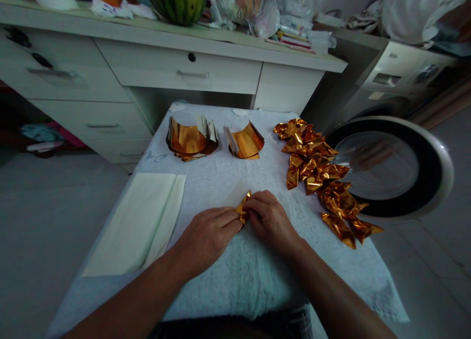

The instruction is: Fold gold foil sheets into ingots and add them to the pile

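Observation:
Between my two hands is a small folded piece of gold foil paper (243, 209), held low over the cloth. My left hand (213, 233) has its fingers closed on the left side of the piece. From the right, my right hand (270, 219) pinches it, fingertips bent against the foil. A faint whitish sheet (237, 194) shows just behind the piece. Beyond my hands are two curled stacks of gold foil sheets, a left stack (189, 139) and a right stack (247, 142). To the right lies a heap of folded gold foil pieces (312, 165).
A pale cloth (265, 280) covers the table. White paper sheets (127, 221) lie on its left. An open washing machine door (427, 167) stands close to the right edge. Behind are white drawers (158, 69) and a counter carrying a watermelon (174, 3) and plastic bags (243, 8).

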Demonstrator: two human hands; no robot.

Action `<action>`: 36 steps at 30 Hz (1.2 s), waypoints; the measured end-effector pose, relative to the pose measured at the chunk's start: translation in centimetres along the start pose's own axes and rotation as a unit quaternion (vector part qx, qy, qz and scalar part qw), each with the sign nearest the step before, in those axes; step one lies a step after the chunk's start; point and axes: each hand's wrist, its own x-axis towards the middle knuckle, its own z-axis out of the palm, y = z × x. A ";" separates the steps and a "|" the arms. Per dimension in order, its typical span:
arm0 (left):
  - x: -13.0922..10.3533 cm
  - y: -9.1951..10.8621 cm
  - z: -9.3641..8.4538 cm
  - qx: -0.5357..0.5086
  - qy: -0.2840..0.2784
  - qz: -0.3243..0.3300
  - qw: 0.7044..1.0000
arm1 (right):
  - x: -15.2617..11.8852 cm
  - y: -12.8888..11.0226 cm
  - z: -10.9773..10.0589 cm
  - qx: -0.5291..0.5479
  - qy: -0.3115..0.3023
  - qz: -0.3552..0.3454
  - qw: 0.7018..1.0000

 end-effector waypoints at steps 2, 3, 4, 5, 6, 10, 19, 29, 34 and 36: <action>-0.1 0.1 -0.1 0.000 -0.001 -0.003 1.000 | -0.2 -0.3 -0.2 0.012 -0.005 -0.015 1.000; -0.1 0.2 -0.1 -0.003 0.000 -0.004 1.000 | -0.3 -0.5 -0.3 0.018 -0.010 -0.020 1.000; -0.2 0.3 -0.2 -0.008 0.000 -0.006 1.000 | -0.4 -0.7 -0.3 0.022 -0.017 -0.023 0.999; -0.2 0.3 -0.3 -0.016 0.001 -0.012 1.000 | -0.5 -0.8 -0.4 0.023 -0.026 -0.024 0.999; -0.2 0.3 -0.3 -0.028 0.003 -0.020 0.999 | -0.5 -1.0 -0.5 0.020 -0.035 -0.023 0.999; -0.4 0.2 -0.4 -0.099 0.014 -0.079 0.992 | -0.6 -1.3 -0.9 0.005 -0.068 -0.012 0.998; -0.3 0.1 -0.4 -0.127 -0.004 -0.148 0.981 | -0.5 -1.2 -0.9 0.017 -0.070 0.002 0.997; -0.6 -0.5 -0.5 -0.129 -0.014 -0.206 0.970 | -0.4 -1.1 -0.5 0.016 -0.073 0.027 0.997; -0.3 -0.6 -0.8 -0.127 -0.015 -0.215 0.968 | -0.3 -1.6 -0.5 0.019 -0.072 0.040 0.996; -0.2 -0.5 -0.9 -0.130 -0.014 -0.217 0.967 | -0.1 -1.6 -0.4 0.020 -0.070 0.054 0.996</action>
